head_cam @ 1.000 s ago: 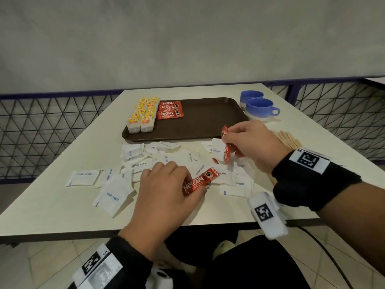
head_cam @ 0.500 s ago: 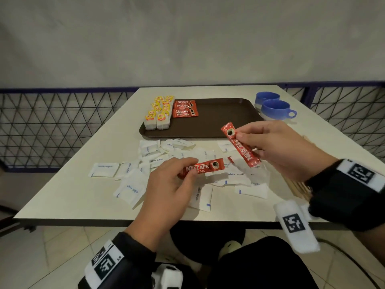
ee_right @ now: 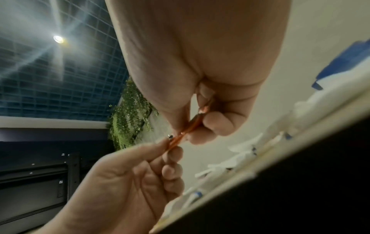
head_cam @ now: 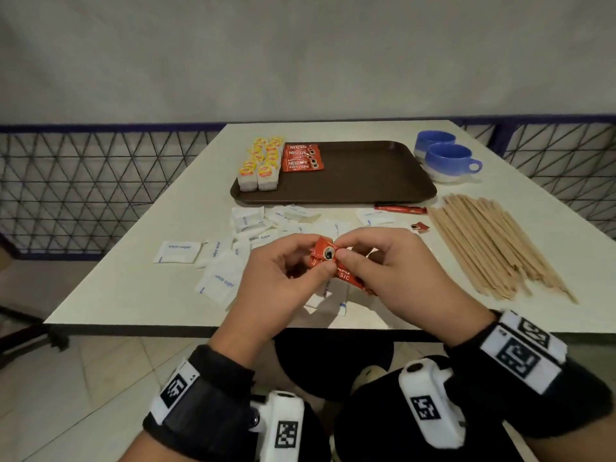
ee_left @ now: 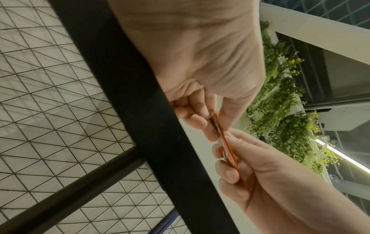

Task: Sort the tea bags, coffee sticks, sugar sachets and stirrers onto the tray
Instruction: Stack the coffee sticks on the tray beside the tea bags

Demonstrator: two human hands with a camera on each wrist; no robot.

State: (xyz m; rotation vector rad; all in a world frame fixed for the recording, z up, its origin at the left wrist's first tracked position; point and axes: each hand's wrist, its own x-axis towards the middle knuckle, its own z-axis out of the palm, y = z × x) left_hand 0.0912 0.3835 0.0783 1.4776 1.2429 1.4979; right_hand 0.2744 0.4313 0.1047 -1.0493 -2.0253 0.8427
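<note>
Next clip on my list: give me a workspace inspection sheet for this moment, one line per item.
Surface: white table, sachets and stirrers loose on it.
Job's things: brown tray holds tea bags and coffee sticks at its left end; sugar sachets scattered in front of the tray; stirrers heaped to the right; one stray coffee stick by the tray's near edge.
Clutter: two blue cups right of the tray.
Grippers: left hand and right hand pinch held coffee sticks together above the sachets.
Cables: nothing seen.
Surroundings: mesh railing, grey wall, tiled floor.
</note>
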